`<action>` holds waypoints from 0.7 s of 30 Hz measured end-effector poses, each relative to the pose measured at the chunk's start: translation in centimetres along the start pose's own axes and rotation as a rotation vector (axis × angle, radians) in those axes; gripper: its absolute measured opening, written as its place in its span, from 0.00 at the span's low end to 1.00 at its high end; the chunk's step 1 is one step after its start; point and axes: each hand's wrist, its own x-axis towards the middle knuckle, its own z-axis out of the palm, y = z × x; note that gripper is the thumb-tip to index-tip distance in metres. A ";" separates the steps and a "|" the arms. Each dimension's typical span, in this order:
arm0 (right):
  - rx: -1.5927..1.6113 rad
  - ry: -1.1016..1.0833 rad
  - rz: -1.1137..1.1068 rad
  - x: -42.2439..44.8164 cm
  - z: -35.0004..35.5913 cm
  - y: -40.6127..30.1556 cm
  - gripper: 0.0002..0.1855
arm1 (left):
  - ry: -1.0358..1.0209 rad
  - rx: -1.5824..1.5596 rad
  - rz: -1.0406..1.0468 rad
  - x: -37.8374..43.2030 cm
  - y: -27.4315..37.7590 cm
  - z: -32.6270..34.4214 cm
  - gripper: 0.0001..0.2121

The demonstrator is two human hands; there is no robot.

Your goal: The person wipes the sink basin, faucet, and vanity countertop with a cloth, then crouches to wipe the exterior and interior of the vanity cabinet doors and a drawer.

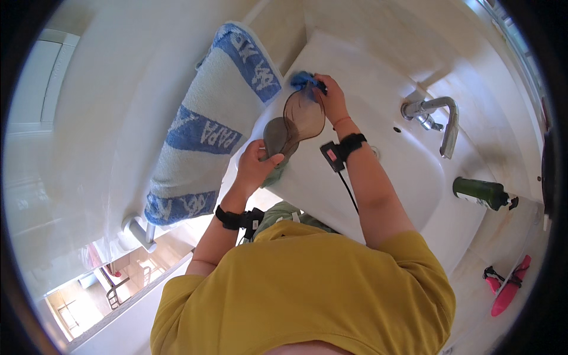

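Note:
My left hand [257, 164] grips the lower end of a translucent brown plastic holder [304, 115], between thumb and fingers. A rounded, duller grey-brown dish [275, 134] sits at that end; I cannot tell whether it is a separate piece. At the far end, my right hand [330, 95] holds a blurred blue scrubber or cloth [303, 80] against the holder's narrow tip. Both hands are over the left side of a white washbasin [399, 186]. Below the left hand shows a green fabric-like thing [274, 177], partly hidden.
A blue-and-white towel [199, 128] hangs from a wall bar [141, 233] on the left. The chrome faucet [437, 113] juts over the basin's right side. Close by stands a green pump bottle [481, 193]. A pink object with a black cord [510, 286] lies lower right.

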 end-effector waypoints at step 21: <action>0.080 0.061 0.088 1.4 1.6 1.5 0.11 | -0.182 -0.271 -0.035 0.0 3.6 -1.5 0.18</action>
